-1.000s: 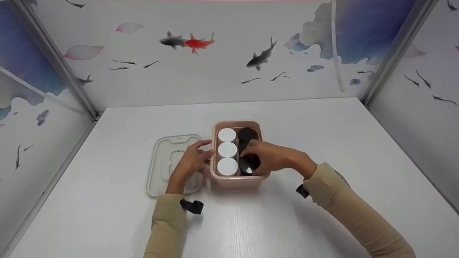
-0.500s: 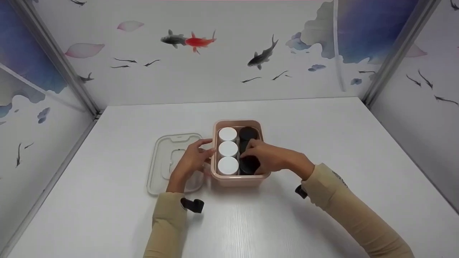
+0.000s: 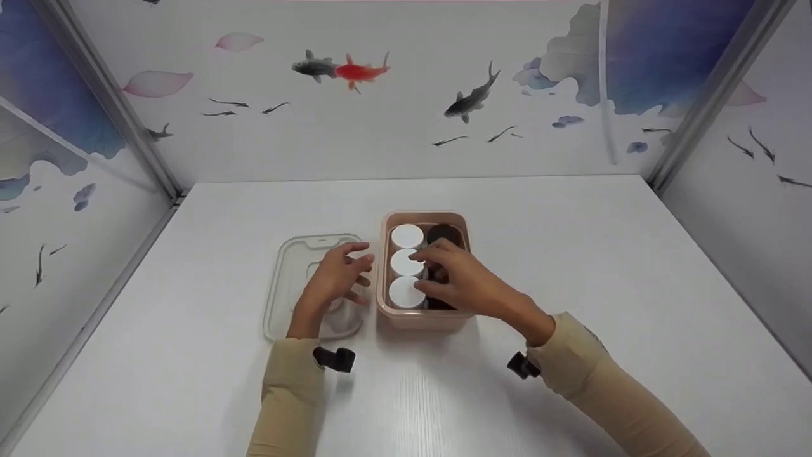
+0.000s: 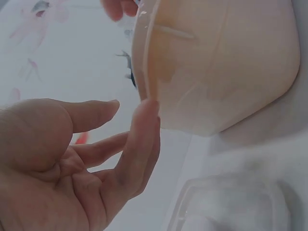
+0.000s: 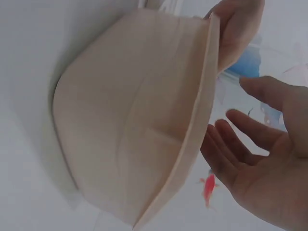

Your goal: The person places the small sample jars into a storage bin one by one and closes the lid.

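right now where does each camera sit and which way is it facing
Head: on the person's head, looking down at the pink box on the white table; both hands and sleeves show.
Left wrist: beside the box's outer wall; left hand open.
Right wrist: at the box's other side; right hand open.
All three share the box.

text: none legible | pale pink plastic box (image 3: 424, 317): no label or brand could be read | round white jar lids (image 3: 406, 261): blank | clear plastic lid (image 3: 298, 254): no readable marks | fish-painted wall panels (image 3: 406, 127): pictures only, no writing
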### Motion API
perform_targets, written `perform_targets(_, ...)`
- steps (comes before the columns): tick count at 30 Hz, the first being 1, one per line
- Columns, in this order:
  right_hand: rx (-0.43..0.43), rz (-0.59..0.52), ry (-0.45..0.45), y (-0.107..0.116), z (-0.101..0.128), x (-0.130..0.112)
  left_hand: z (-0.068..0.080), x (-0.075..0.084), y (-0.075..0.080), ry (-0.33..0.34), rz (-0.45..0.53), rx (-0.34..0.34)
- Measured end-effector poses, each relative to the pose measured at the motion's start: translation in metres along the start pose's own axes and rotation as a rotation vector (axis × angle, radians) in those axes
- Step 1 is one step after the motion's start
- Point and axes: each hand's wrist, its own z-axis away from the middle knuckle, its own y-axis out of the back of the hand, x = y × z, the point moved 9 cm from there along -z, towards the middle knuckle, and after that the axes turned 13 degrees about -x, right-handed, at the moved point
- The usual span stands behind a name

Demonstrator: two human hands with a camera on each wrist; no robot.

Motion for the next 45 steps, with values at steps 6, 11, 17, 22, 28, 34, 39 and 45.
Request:
perform_targets(6, 0.139, -0.295, -0.013, -0.013, 0.002, -0.016, 0.018, 0.002, 0.019, 0.005, -0.124, 0.029)
perform_targets(11, 0.097, -0.464, -0.012, -0.035, -0.003, -0.025, 0.043, 0.000, 0.040, 0.003, -0.338, 0.128)
perform_targets(17, -0.045, -0.684, 0.009, -0.073, -0.016, -0.042, 0.065, -0.014, 0.060, 0.033, -0.450, 0.212)
perform_targets(22, -0.113, -0.741, -0.028, -0.105, -0.021, -0.044, 0.075, -0.033, 0.078, 0.079, -0.498, 0.257)
perform_targets(28, -0.152, -0.680, -0.128, -0.132, -0.024, -0.037, 0.081, -0.061, 0.094, 0.164, -0.497, 0.235)
perform_targets(34, -0.137, -0.630, -0.253, -0.142, -0.030, -0.024, 0.080, -0.080, 0.095, 0.225, -0.446, 0.189)
perform_targets(39, -0.122, -0.635, -0.310, -0.144, -0.033, -0.016, 0.080, -0.088, 0.092, 0.290, -0.378, 0.176)
perform_targets(45, -0.111, -0.659, -0.275, -0.143, -0.035, -0.017, 0.087, -0.093, 0.095, 0.303, -0.178, 0.150)
